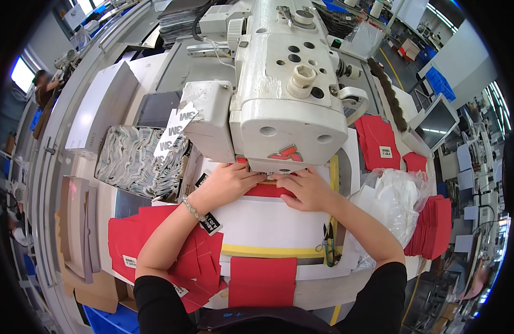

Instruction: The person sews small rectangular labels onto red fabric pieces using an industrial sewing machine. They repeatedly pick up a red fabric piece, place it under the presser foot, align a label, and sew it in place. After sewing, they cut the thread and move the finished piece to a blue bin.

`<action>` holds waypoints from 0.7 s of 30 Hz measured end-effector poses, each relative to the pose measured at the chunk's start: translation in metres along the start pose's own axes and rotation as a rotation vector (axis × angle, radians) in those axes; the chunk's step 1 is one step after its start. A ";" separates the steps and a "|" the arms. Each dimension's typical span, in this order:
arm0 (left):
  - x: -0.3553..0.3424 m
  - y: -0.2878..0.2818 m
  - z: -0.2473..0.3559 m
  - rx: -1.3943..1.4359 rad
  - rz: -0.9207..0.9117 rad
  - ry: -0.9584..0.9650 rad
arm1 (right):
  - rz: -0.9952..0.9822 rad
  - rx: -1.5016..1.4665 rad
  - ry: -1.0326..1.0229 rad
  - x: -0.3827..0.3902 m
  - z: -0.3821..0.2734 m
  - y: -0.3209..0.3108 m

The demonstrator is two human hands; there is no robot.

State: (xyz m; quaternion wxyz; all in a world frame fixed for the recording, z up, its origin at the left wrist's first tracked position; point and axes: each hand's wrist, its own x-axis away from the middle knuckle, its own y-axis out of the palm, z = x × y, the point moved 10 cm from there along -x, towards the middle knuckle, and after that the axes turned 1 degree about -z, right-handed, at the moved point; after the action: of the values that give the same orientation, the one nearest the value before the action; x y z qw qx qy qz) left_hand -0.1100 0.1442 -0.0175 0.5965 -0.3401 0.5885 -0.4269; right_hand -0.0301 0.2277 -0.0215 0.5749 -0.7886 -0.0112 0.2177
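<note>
My left hand [229,182] and my right hand [307,190] lie close together under the head of a white industrial sewing machine [290,122]. Between them is a red fabric piece [266,191], flat on the white work surface near the needle area. The left fingers stretch toward the needle and rest at the fabric's far left edge. Fingers of the right hand lie spread over its right side, thumb apart. The machine head hides the needle and some fingertips. A beaded bracelet [194,209] circles my left wrist, near black labels with white print [210,224].
Red fabric pieces [201,250] lie left, with another red piece [262,281] at the front edge. Thread snips [329,245] sit right, by yellow tape [273,251]. A box of folded label strips [140,158] stands left; a plastic bag [388,206] and red stacks [432,225] right.
</note>
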 end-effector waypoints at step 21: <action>0.003 0.009 -0.001 -0.043 -0.114 -0.052 | 0.042 0.020 -0.021 0.001 -0.003 -0.003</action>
State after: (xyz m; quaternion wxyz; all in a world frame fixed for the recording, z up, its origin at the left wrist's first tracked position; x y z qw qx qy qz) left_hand -0.1106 0.1456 -0.0271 0.5790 -0.3967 0.5615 -0.4384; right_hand -0.0275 0.2259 -0.0186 0.5780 -0.7806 0.0015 0.2379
